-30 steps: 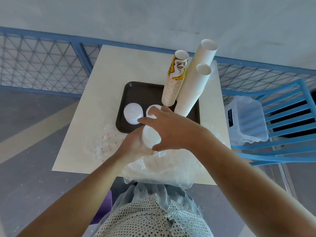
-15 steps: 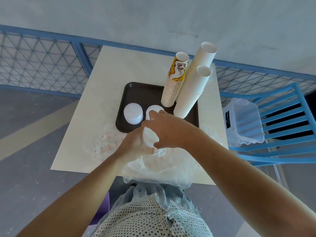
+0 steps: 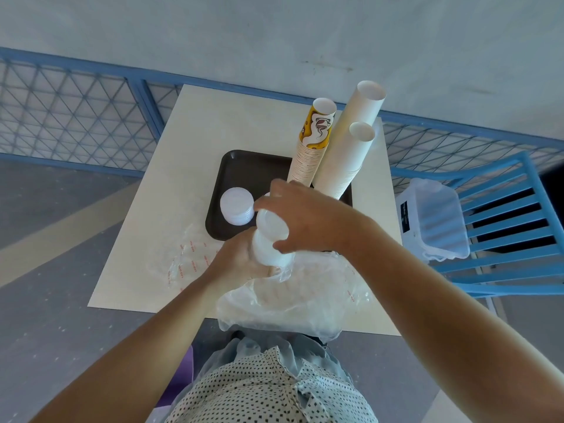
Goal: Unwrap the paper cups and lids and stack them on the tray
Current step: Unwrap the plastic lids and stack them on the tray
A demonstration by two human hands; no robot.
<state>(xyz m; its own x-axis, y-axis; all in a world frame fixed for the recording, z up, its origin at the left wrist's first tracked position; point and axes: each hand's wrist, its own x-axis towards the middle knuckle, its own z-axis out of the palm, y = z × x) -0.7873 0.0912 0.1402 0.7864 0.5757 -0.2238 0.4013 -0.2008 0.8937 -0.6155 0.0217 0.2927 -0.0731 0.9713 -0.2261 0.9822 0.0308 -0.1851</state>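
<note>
A stack of lids [image 3: 270, 236], white and half out of its plastic wrapper [image 3: 290, 303], is held in both hands just above the near edge of the tray [image 3: 244, 169]. Its long axis runs from the near edge of the worktop [image 3: 198, 132] up and away toward the tray, with the bare end leading. The left hand [image 3: 241, 261] curls round the lower, wrapped end; the right hand [image 3: 308, 218] reaches over from the right, its fingers [image 3: 265, 204] closed round the upper end, and is the nearer to the tray.

A shorter lid pile [image 3: 236, 206] sits at the tray's left side, just beside the raised end. A sliver of what may be a second pile peeps out behind the right hand. A printed cup stack [image 3: 311, 148] and two plain white cup stacks [image 3: 351, 138] lean at the tray's far right corner, close behind the right knuckles; they look easy to knock. An empty wrapper [image 3: 189, 257] lies flat near the left edge. A clear container [image 3: 433, 218] rests on a blue chair [image 3: 518, 209] off the right edge.
</note>
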